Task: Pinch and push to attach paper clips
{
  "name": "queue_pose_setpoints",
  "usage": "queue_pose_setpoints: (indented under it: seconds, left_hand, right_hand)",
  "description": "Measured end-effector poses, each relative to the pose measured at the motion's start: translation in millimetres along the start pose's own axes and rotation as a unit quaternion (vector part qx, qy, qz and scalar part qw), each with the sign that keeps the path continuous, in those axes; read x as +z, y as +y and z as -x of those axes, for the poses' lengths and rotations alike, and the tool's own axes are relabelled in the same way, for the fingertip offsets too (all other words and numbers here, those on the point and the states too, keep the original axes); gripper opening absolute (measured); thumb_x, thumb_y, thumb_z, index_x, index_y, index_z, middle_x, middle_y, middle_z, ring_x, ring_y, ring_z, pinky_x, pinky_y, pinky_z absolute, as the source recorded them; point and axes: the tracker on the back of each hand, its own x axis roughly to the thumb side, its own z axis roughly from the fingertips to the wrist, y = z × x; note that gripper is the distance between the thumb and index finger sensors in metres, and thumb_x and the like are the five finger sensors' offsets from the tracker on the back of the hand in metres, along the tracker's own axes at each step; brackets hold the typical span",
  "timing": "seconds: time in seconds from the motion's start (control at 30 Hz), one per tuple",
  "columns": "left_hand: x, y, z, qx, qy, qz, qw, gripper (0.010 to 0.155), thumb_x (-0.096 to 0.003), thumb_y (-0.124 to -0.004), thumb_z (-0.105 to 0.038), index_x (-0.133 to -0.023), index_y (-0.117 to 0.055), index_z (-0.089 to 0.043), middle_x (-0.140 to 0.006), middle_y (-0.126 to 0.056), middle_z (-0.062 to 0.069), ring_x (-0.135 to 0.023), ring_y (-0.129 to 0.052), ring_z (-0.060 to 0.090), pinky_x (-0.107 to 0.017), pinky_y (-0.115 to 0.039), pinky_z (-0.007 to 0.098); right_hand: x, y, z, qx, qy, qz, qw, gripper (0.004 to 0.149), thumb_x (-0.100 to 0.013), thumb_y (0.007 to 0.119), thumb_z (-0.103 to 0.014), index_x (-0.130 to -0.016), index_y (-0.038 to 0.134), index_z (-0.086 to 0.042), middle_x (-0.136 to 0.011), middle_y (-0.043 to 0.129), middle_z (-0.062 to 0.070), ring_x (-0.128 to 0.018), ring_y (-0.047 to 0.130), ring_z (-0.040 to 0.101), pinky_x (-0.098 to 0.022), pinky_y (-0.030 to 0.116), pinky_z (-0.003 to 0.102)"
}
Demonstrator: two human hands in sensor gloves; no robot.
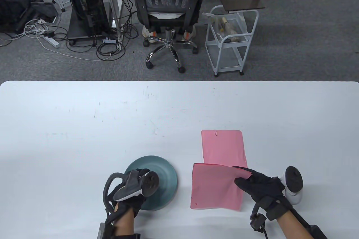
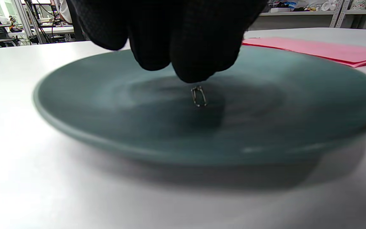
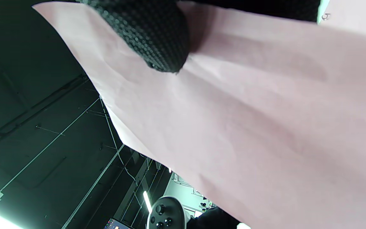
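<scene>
With a paper clip (image 2: 198,96) apparently pinched above the teal plate (image 2: 75,105) by the left hand (image 1: 134,185), and a pink sheet (image 1: 216,188) gripped at its corner by the right hand (image 1: 259,185), the clip should be carried across squarely to the raised edge

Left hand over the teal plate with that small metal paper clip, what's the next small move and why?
Probably lift the left hand and carry the small metal paper clip toward the pink paper stack. The clip hangs from its fingertips just above the round teal plate, seemingly pinched. The right hand already holds up that stack's far right corner, while the other pink stack is already clipped.
</scene>
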Motion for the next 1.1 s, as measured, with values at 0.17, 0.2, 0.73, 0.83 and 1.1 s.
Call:
queue_pose_setpoints:
  seconds: [0.17, 0.2, 0.73, 0.83, 1.1]
  left_hand:
    - [-4, -6, 3, -0.006, 0.019, 0.029, 0.999, 0.046, -0.052, -0.092, -0.018, -0.093, -0.081, -0.035, -0.107, -0.076, -0.003, -0.102, -0.078, 0.025, -0.078, -0.064, 0.053]
    - [-3, -6, 3, -0.002, 0.023, 0.03, 0.999, 0.045, -0.0523, -0.092, -0.02, -0.093, -0.082, -0.035, -0.107, -0.076, -0.002, -0.102, -0.077, 0.025, -0.078, -0.064, 0.054]
    - [-8, -1, -20, -0.087, 0.014, 0.008, 0.996, 0.038, -0.0505, -0.095, -0.033, -0.087, -0.091, -0.024, -0.094, -0.092, 0.001, -0.087, -0.092, 0.028, -0.074, -0.069, 0.057]
    - [-10, -2, -27, -0.129, -0.012, 0.017, 0.991, 0.04, -0.0513, -0.093, -0.033, -0.089, -0.089, -0.02, -0.093, -0.091, 0.004, -0.085, -0.092, 0.03, -0.073, -0.069, 0.058]
    - [-10, -6, -25, -0.15, -0.04, 0.014, 0.988, 0.04, -0.0519, -0.087, -0.035, -0.089, -0.086, -0.018, -0.092, -0.089, 0.005, -0.083, -0.091, 0.03, -0.073, -0.068, 0.057]
  right_hand:
    - [0, 0, 0, 0.0, -0.001, -0.001, 1.0, 0.041, -0.058, 0.08, -0.019, -0.099, 0.077, -0.018, -0.092, 0.089, 0.012, -0.077, 0.092, 0.034, -0.053, 0.078, 0.048]
    - [0, 0, 0, 0.0, -0.002, -0.001, 1.0, 0.041, -0.058, 0.08, -0.019, -0.099, 0.077, -0.018, -0.092, 0.089, 0.012, -0.076, 0.092, 0.034, -0.053, 0.078, 0.048]
    - [3, 0, -4, -0.005, -0.009, 0.0, 1.0, 0.041, -0.058, 0.08, -0.019, -0.099, 0.077, -0.018, -0.091, 0.089, 0.012, -0.076, 0.092, 0.034, -0.053, 0.078, 0.047]
    - [5, -3, -5, -0.006, -0.01, 0.004, 1.0, 0.041, -0.058, 0.08, -0.019, -0.099, 0.077, -0.018, -0.091, 0.089, 0.012, -0.076, 0.092, 0.034, -0.053, 0.078, 0.047]
    - [5, -5, -5, -0.009, -0.011, 0.013, 1.0, 0.041, -0.058, 0.079, -0.019, -0.099, 0.077, -0.018, -0.091, 0.089, 0.012, -0.076, 0.092, 0.034, -0.053, 0.078, 0.047]
